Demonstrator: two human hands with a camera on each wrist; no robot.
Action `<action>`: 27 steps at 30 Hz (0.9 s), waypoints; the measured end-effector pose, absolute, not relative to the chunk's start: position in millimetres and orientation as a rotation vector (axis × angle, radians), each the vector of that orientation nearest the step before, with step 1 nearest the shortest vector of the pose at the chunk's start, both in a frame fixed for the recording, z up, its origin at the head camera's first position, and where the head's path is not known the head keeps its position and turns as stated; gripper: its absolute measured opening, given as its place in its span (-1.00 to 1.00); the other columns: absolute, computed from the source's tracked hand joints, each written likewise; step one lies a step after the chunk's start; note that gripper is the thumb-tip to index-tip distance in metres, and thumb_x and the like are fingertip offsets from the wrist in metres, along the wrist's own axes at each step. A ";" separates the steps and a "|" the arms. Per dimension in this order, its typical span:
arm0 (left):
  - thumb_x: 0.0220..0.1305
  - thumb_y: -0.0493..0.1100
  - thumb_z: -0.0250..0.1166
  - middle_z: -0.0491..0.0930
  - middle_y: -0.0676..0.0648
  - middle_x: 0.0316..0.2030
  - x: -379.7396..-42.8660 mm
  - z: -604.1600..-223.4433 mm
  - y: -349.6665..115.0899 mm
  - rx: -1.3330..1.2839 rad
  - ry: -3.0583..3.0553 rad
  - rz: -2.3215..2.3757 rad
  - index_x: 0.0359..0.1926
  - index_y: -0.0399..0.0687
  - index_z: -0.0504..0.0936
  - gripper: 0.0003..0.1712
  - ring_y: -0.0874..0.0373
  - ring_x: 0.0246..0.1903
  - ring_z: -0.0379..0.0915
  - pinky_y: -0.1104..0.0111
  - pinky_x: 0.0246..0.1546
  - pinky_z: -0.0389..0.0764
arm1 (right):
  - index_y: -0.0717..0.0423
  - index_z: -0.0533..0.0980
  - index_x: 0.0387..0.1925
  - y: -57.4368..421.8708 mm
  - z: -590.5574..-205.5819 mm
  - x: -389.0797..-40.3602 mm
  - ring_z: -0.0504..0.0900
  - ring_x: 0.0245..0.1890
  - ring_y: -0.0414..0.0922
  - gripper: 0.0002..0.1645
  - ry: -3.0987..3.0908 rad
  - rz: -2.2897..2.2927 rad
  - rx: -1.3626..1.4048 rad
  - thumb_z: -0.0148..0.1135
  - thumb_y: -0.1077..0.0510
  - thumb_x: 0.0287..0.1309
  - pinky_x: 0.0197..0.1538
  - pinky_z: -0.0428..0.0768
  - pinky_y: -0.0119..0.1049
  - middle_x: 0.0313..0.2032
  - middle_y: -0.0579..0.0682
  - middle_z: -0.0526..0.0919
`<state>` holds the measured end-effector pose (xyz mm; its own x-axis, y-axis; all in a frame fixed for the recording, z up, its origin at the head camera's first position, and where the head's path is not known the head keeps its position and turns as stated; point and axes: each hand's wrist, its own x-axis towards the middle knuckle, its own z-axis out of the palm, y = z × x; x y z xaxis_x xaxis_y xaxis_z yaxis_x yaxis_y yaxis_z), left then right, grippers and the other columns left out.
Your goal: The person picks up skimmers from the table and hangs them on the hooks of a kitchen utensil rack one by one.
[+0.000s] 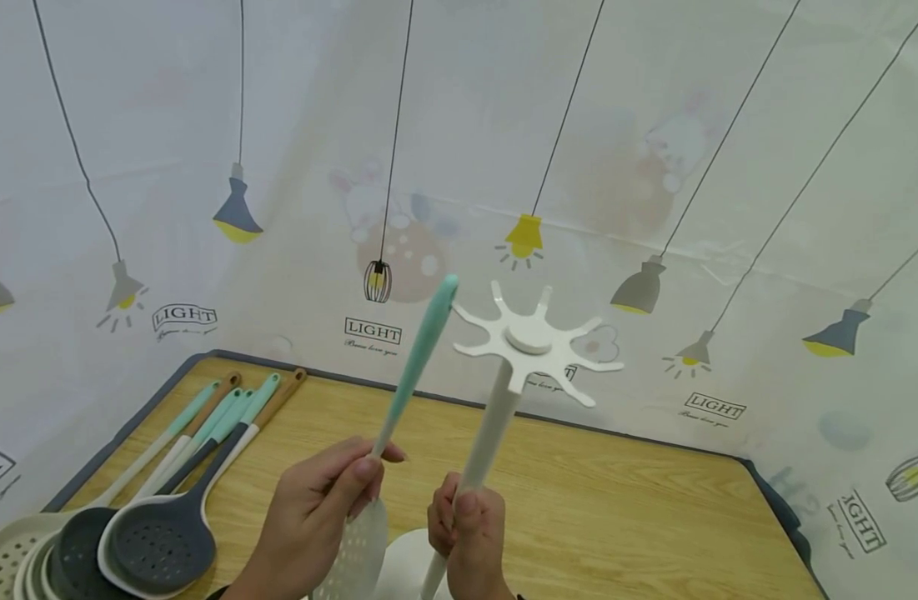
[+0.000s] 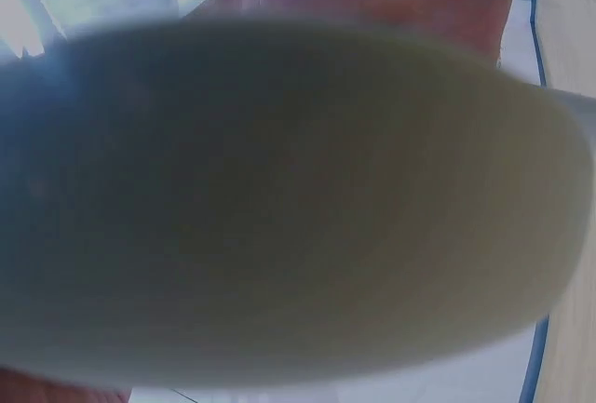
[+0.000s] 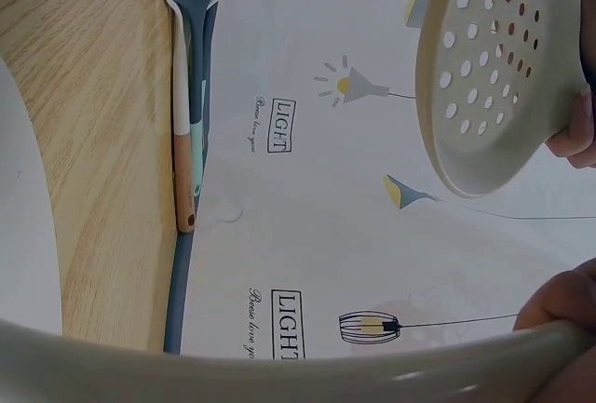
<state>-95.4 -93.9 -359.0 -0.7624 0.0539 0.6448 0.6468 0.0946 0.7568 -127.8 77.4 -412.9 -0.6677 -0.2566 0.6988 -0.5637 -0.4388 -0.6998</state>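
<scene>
In the head view my left hand (image 1: 301, 508) pinches a skimmer (image 1: 423, 350) by its shaft, mint handle up and cream perforated bowl down. My right hand (image 1: 469, 529) grips the pole of a white utensil stand (image 1: 496, 421), whose top spreads into several hooked arms. The handle tip rises beside the left-hand arms; whether it touches them I cannot tell. Seen from the right wrist, the skimmer's holed bowl (image 3: 498, 68) is at upper right, and the stand's pole (image 3: 279, 380) crosses the bottom. A large blurred pale surface, probably the skimmer's bowl (image 2: 307, 208), fills the left wrist view.
Several slotted and solid utensils (image 1: 162, 542) lie stacked at the left of the wood-patterned table (image 1: 639, 517), with mint and brown handles pointing away. A round white base (image 1: 406, 567) is below my hands. Lamp-printed cloth (image 1: 459, 125) surrounds the table.
</scene>
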 end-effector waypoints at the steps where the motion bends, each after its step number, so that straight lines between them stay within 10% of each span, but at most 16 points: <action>1: 0.51 -0.46 -0.02 0.40 -0.05 -0.57 -95.6 -359.5 -93.9 -0.689 -1.914 -1.710 -0.04 -0.11 0.68 -0.64 0.24 -0.63 0.28 0.44 -0.62 0.44 | 0.27 0.06 -0.63 77.4 -413.0 -127.7 -0.06 -0.89 -0.07 -0.30 -1.538 2.213 1.163 -0.34 -0.09 0.65 -0.91 0.00 -0.43 -0.83 0.13 0.01; 27: 0.49 -0.48 0.00 0.44 -0.07 -0.54 -97.8 -364.6 -94.6 -0.732 -1.901 -1.718 0.00 -0.13 0.68 -0.64 0.24 -0.66 0.22 0.43 -0.68 0.39 | 0.26 0.06 -0.63 77.9 -413.6 -127.7 -0.06 -0.89 -0.06 -0.30 -1.549 2.203 1.146 -0.35 -0.09 0.65 -0.91 0.01 -0.43 -0.84 0.14 0.01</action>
